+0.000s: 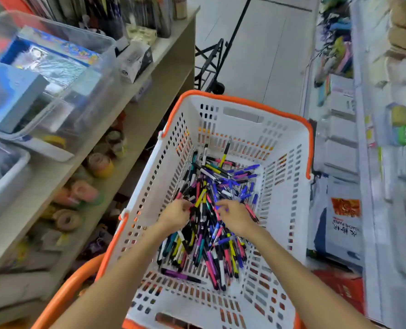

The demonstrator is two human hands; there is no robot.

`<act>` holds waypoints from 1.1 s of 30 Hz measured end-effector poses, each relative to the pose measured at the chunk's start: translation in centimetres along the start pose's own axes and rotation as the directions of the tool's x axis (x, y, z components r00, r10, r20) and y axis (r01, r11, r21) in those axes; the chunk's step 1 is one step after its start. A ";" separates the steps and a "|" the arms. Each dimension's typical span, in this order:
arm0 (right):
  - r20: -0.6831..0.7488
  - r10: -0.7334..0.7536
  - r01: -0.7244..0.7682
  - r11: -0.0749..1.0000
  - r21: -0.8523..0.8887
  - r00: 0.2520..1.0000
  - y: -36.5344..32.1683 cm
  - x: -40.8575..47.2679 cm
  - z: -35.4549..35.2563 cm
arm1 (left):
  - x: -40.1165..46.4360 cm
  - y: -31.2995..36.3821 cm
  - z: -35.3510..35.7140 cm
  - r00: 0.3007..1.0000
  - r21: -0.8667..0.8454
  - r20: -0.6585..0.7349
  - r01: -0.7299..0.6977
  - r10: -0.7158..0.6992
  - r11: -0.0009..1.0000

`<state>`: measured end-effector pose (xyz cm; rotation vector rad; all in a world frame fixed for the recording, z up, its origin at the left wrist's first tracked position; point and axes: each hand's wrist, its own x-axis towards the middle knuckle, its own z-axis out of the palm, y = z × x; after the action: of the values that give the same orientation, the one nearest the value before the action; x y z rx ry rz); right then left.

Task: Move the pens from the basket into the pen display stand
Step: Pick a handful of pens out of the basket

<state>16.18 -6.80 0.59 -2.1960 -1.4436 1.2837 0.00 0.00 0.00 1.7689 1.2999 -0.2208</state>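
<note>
Looking straight down into a white slotted basket (285, 148) with orange rim and handles, sat in the aisle between shelving on both sides. Heaped along the bottom: a messy pile of pens (211, 210), loads of colours, blue, purple, pink, yellow, black, teal, mostly lying criss-cross, a couple propped up against the far wall. Both arms reaching in from the near edge. Left hand (174, 216) down on the left side of the pile, fingers curled into the pens, looks like gripping a few of them but too blurry to count. Right hand (235, 216) just beside it on the right side of the heap, fingertips bent and pinching at a blue pen near the middle, thumb side toward the other hand. Hands near each other, not touching. No pen display stand anywhere in shot, so pens all in the basket. To the left, a beige shelf unit (149, 74) with clear plastic bins (83, 74) of boxed stuff on top and rolls of tape (99, 165) on the lower level. Folding black trolley (209, 65) standing on the pale floor past the basket. Right-hand shelves smeared by blur, hard to make out.
</note>
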 end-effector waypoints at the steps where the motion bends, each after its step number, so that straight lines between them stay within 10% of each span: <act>1: -0.023 0.032 -0.031 0.998 0.051 0.999 -0.1 0.7 0.6 | 0.5 0.0 0.3 1.000 -0.026 -0.005 -0.003 0.002 1.000; 13: -0.180 0.119 -0.166 0.948 -0.272 0.976 -0.2 7.0 4.3 | 7.3 0.9 1.5 0.987 -0.122 -0.039 0.152 -0.158 0.981; 20: 0.186 0.195 -0.227 0.958 0.173 0.963 1.7 6.9 3.0 | 7.6 0.6 1.8 0.987 -0.028 0.020 0.159 -0.158 0.987; 24: 0.295 0.215 -0.339 0.809 0.480 0.931 1.8 6.2 1.9 | 7.3 -0.1 1.9 0.976 -0.254 0.091 0.217 -0.200 0.943; 33: 0.225 0.184 -0.274 0.829 0.487 0.957 0.3 3.7 1.2 | 5.0 0.6 1.8 0.955 -0.538 0.195 0.296 -0.226 0.789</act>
<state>15.98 -4.21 -2.33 -1.9600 -0.7538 1.7324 3.23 2.03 -3.71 1.0547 1.3480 -0.0800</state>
